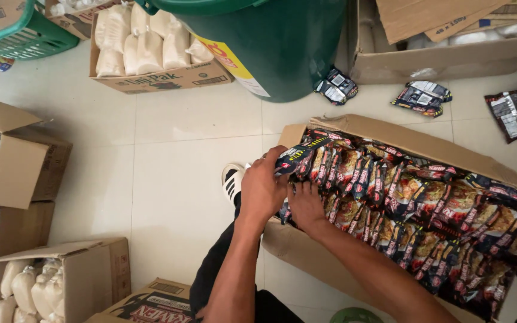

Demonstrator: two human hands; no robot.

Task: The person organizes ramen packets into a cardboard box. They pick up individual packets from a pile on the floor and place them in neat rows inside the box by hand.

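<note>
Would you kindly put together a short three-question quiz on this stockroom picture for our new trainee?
1. True or false: the left hand grips dark snack packets at the end of the open carton.
2. Where is the right hand? A) inside the carton, B) on the green bin.
3. How many loose packets lie on the floor tiles beyond the carton?

Key: 1 true; 2 A; 3 three.
</note>
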